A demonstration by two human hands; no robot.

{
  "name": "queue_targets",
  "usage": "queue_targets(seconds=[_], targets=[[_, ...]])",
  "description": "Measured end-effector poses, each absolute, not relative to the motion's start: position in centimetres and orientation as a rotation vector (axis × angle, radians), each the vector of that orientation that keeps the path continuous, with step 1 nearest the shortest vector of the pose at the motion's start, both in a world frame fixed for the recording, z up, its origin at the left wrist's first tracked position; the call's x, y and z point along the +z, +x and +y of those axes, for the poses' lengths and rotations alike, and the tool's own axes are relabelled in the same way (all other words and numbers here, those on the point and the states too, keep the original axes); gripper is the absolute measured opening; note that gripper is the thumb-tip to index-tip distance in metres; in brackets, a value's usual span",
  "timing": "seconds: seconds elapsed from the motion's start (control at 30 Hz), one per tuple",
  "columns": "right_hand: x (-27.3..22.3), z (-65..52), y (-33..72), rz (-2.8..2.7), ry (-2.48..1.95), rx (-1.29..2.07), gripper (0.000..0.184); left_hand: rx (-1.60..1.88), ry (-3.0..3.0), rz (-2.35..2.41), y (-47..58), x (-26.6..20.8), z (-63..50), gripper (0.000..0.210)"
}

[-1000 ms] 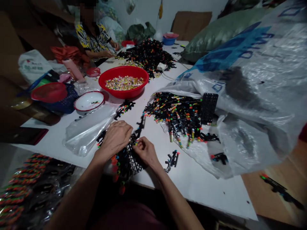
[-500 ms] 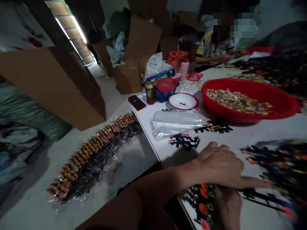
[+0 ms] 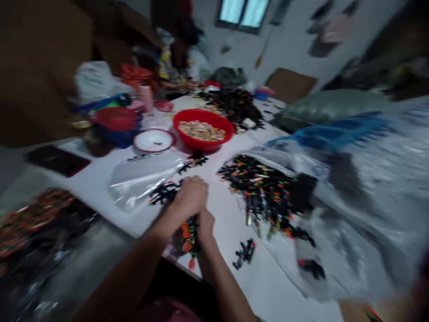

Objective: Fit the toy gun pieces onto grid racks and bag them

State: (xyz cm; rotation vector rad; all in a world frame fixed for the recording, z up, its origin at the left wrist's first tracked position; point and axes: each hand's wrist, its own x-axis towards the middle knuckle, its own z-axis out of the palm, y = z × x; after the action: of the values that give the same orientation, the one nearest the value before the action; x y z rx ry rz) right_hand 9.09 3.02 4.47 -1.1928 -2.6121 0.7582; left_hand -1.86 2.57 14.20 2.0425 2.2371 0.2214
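Observation:
Near the table's front edge, a bundle of black toy guns with orange and green round ends (image 3: 186, 237) lies between my hands. My left hand (image 3: 193, 194) is closed over its far end, fingers curled down and partly hidden. Against the bundle's right side my right hand (image 3: 205, 223) is closed, its fingertips out of sight. Just left of my left hand is a small group of black toy guns (image 3: 164, 192). To the right, a few more toy guns (image 3: 245, 253) lie on the white table (image 3: 224, 223). The picture is blurred.
A heap of toy guns (image 3: 264, 188) spills from a large plastic sack (image 3: 355, 188) at right. Clear plastic bags (image 3: 140, 176), a white dish (image 3: 153, 140), a red basin (image 3: 204, 142) of small pieces and a phone (image 3: 56, 160) are around. A co-worker (image 3: 174, 67) sits beyond.
My view has swung right, bringing the sack and window into sight. My left hand has drawn back from pointing at the right-hand heap and closed beside my right hand over the bundle.

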Motion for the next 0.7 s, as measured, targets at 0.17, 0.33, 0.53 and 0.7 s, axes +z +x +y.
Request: queue_targets(seconds=[0.17,0.33,0.53,0.7], targets=[[3.5,9.3,15.6,-2.504,-1.359,0.618,0.031,0.193,2.199,2.25,-3.2,12.4,2.9,0.027],[4.3,13.7,19.8,-2.382,-1.908,0.172,0.024,0.028,2.235,2.248,-3.3,12.2,2.5,0.026],[3.4,11.5,19.9,-2.322,-1.837,0.427,0.027,0.419,2.187,2.11,-4.8,13.2,2.4,0.039],[2.7,12.1,19.1,-2.286,-1.96,0.248,0.027,0.376,2.265,2.075,-4.5,13.7,1.4,0.039]])
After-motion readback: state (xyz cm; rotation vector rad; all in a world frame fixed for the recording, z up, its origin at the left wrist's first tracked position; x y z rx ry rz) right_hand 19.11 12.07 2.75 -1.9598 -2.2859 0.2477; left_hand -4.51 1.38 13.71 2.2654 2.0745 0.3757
